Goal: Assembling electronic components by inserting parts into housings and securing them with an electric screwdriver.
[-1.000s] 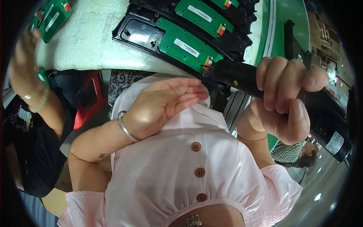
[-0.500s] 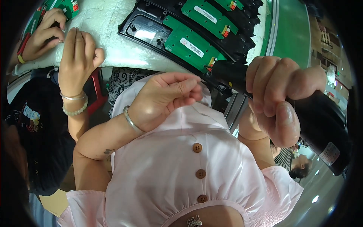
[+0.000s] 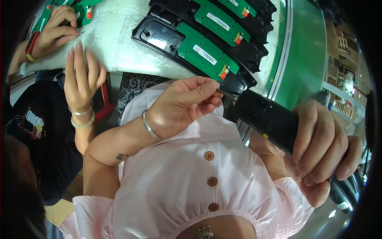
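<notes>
In my right hand [image 3: 320,145] is a black electric screwdriver [image 3: 266,116], fingers wrapped round its body. Its thin metal bit points left and reaches the fingertips of my left hand [image 3: 184,102]. Those fingertips are pinched together; whatever they hold, if anything, is too small or hidden to name. Just beyond my hands lies the nearest black plastic housing [image 3: 153,34], long and curved, with a green circuit board [image 3: 199,49] seated in it. A small red and white connector [image 3: 224,72] sits at the board's right end.
More black housings with green boards [image 3: 225,28] lie overlapped behind the nearest one, on a table wrapped in clear film [image 3: 115,44]. At left, a co-worker's hands [image 3: 81,79] are by other green boards [image 3: 81,10]. A green strip [image 3: 304,51] runs along the right.
The screwdriver has drawn back from the nearest housing's right end, down and right, and its bit now meets my left fingertips. The co-worker's nearer hand has moved and its fingers have spread.
</notes>
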`<state>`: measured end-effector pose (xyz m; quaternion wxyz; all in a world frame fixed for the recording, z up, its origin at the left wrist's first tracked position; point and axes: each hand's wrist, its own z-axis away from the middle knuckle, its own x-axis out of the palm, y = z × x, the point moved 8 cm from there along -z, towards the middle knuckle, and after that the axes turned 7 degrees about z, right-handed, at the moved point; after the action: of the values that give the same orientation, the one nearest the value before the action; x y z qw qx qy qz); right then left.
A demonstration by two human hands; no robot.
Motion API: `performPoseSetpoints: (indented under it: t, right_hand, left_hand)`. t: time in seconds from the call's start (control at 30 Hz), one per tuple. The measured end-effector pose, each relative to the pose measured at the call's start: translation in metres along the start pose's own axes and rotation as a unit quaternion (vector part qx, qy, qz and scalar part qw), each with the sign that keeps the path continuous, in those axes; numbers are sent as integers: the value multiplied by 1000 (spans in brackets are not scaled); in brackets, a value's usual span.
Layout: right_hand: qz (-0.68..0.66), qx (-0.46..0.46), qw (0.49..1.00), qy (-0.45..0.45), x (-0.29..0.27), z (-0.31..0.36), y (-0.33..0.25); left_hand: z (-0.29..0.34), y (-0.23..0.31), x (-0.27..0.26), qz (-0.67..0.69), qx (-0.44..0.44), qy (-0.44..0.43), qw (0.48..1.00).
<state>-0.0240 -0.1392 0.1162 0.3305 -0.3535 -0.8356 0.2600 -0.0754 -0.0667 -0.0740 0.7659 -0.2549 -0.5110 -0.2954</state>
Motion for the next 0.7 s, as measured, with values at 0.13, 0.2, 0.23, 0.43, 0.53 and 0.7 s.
performPoseSetpoints:
  t: [0.13, 0.2, 0.23, 0.43, 0.53, 0.7]
  right_hand:
    - [103, 76, 988, -87, -4, -4, 4]
    - [122, 93, 982, -109, -5, -3, 23]
    - [162, 116, 976, -88, -11, -3, 30]
    - [157, 140, 974, -81, -26, -3, 61]
    - [161, 144, 972, -93, -24, 3, 69]
    - [213, 167, 957, -103, -8, -3, 60]
  left_hand:
    - [-3, -5, -1, 16, -47, -5, 999]
    - [-1, -8, 5, 41, -38, 24, 998]
    - [-1, -9, 7, 62, -38, 48, 996]
    - [9, 7, -9, -74, -24, 9, 997]
    - [12, 9, -21, -101, -11, 11, 995]
    - [19, 10, -16, -100, -35, 71, 992]
